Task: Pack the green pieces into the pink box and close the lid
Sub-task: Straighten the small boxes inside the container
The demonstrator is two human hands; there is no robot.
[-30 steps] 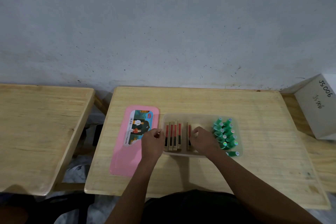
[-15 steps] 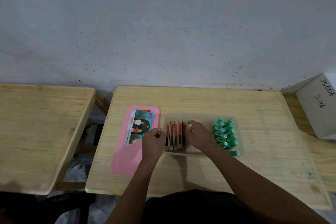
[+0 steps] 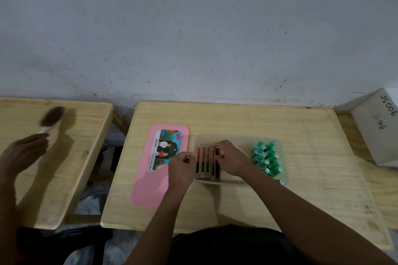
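The pink lid (image 3: 150,178) lies flat on the table, left of the translucent box (image 3: 237,139). Several green pieces (image 3: 268,158) stand packed in the box's right end; one more (image 3: 281,182) lies at its front right corner. A row of red-and-gold sticks (image 3: 204,161) fills the box's left end. My left hand (image 3: 182,168) pinches the box's left rim with curled fingers. My right hand (image 3: 231,160) reaches into the box, and its fingertips hold the rightmost stick against the row.
A second wooden table (image 3: 71,157) stands to the left across a gap. Over it, another person's blurred hand (image 3: 23,153) holds a brush (image 3: 51,117). A white carton (image 3: 379,127) marked JS006 sits at the far right. A grey wall runs behind.
My right hand slid the separate stick left until it joined the row. Another person's hand with a brush came into view over the left table. My left hand stayed put.
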